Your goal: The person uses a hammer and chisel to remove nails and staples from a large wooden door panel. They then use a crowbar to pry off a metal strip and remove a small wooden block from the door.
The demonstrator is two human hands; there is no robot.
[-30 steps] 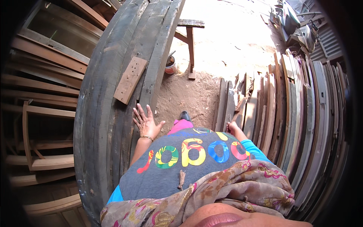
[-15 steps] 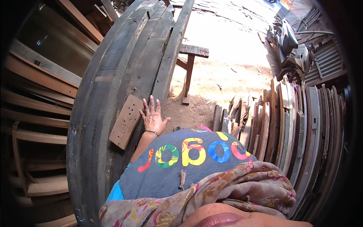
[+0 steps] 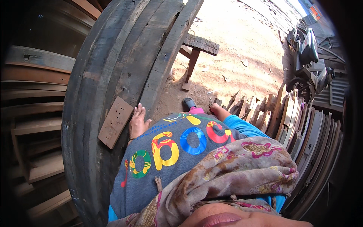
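My left hand (image 3: 139,122) lies flat, fingers stretched out and close together, on dark weathered timber beams (image 3: 98,75). Close beside it sits a short brown wooden block (image 3: 116,122) with several small holes in its face; I cannot tell whether the fingertips touch it. My right arm, in a blue sleeve, reaches forward and down past my body. My right hand (image 3: 214,108) is low over the ground by the upright planks; its fingers are hidden and too small to make out.
A rough wooden trestle (image 3: 202,44) stands beside the beams. Many planks (image 3: 298,125) stand upright at right, with a parked motorbike (image 3: 304,72) behind. Wooden frames (image 3: 38,125) are stacked at left. A grey sandal (image 3: 189,103) shows on my foot on the dirt.
My right arm has come into view, reaching forward and down. My left hand has drawn slightly back, its fingers closer together. The view has shifted and my body leans; the block stays on the beams.
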